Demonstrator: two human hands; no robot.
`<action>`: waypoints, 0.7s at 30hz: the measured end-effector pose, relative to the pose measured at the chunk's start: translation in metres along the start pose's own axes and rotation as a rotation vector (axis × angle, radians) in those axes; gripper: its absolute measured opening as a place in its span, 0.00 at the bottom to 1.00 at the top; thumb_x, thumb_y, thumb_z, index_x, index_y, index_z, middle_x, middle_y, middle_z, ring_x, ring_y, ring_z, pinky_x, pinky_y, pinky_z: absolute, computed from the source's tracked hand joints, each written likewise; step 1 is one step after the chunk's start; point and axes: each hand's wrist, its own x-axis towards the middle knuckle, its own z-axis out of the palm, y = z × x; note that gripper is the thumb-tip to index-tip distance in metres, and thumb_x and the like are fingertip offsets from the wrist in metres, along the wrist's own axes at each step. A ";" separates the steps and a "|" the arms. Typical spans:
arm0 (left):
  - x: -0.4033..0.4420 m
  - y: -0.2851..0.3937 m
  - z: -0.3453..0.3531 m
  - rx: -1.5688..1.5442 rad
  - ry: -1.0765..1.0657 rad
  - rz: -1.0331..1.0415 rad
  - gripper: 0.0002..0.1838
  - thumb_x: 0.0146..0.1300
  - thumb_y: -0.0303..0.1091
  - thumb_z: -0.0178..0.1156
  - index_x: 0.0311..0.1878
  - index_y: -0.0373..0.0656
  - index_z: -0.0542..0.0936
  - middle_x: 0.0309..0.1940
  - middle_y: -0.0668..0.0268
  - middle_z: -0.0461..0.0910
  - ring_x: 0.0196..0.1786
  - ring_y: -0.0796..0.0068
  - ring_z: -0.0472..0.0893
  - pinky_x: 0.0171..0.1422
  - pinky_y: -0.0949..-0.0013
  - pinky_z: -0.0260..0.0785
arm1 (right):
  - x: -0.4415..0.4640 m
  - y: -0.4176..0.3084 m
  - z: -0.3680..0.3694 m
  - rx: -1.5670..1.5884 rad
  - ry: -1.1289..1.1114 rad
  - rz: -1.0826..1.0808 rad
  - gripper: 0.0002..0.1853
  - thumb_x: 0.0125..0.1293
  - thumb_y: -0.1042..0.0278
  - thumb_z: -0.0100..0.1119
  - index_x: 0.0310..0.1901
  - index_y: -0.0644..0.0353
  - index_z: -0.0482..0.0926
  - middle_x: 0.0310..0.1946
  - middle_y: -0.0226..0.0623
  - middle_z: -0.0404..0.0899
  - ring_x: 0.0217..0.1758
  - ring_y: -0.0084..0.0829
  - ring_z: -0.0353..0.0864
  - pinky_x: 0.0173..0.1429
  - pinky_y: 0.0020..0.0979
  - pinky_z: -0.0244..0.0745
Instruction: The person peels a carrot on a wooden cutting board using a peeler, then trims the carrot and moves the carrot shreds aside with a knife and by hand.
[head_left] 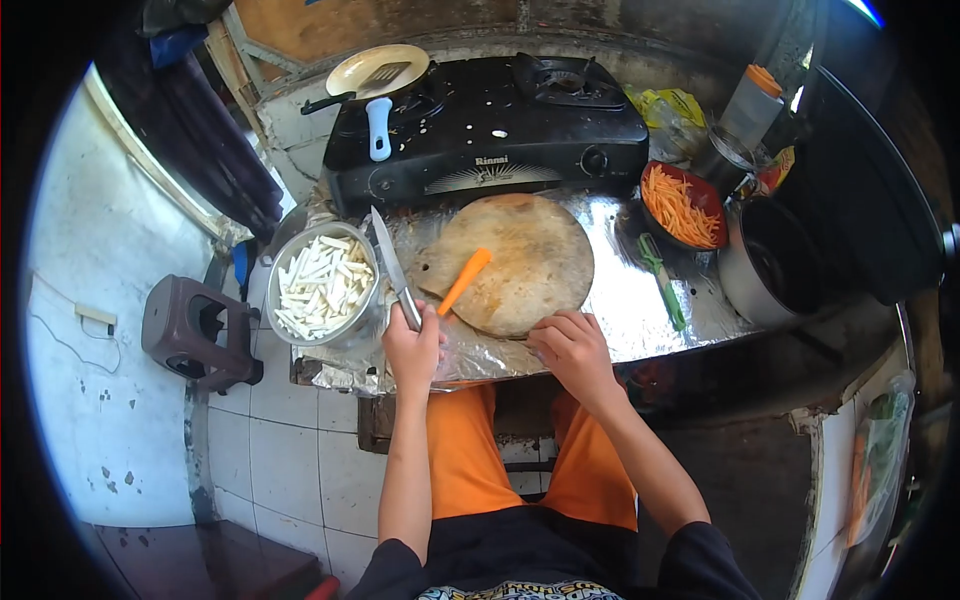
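My left hand (411, 349) is closed around the handle of a kitchen knife (392, 262), its blade pointing away from me and up to the left. A peeled carrot (466, 281) lies slantwise on the left part of a round wooden cutting board (535, 250). At the board's front right edge, my right hand (572, 350) has its fingers curled against the rim; the underside of its grip is hidden. Left of the knife stands a clear tub (279, 316) full of pale cut sticks (322, 287).
A black gas stove (480, 140) stands behind the board, bearing a frying pan (350, 72) with a spatula. To the right are a bowl of shredded carrot (680, 207), a green peeler (662, 282) and a pot (750, 285). Foil (625, 325) covers the counter.
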 end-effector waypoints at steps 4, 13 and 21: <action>0.001 -0.003 -0.001 -0.004 -0.007 0.027 0.07 0.69 0.31 0.61 0.42 0.39 0.75 0.17 0.66 0.77 0.14 0.81 0.75 0.14 0.74 0.64 | -0.016 -0.010 -0.039 0.183 0.098 0.111 0.09 0.55 0.77 0.72 0.38 0.59 0.84 0.37 0.33 0.84 0.41 0.38 0.84 0.47 0.35 0.77; 0.005 -0.013 -0.002 0.015 -0.056 0.041 0.06 0.71 0.32 0.59 0.43 0.41 0.74 0.17 0.67 0.76 0.13 0.82 0.72 0.14 0.75 0.62 | -0.139 0.059 -0.119 0.056 0.246 0.827 0.10 0.60 0.80 0.67 0.43 0.65 0.84 0.32 0.38 0.86 0.34 0.27 0.87 0.40 0.27 0.79; 0.003 -0.007 0.001 0.043 -0.022 0.058 0.07 0.71 0.32 0.59 0.41 0.39 0.73 0.18 0.66 0.76 0.12 0.82 0.70 0.15 0.75 0.61 | -0.092 0.012 -0.189 0.738 0.321 0.947 0.12 0.68 0.70 0.66 0.50 0.65 0.80 0.39 0.31 0.83 0.40 0.19 0.82 0.44 0.21 0.76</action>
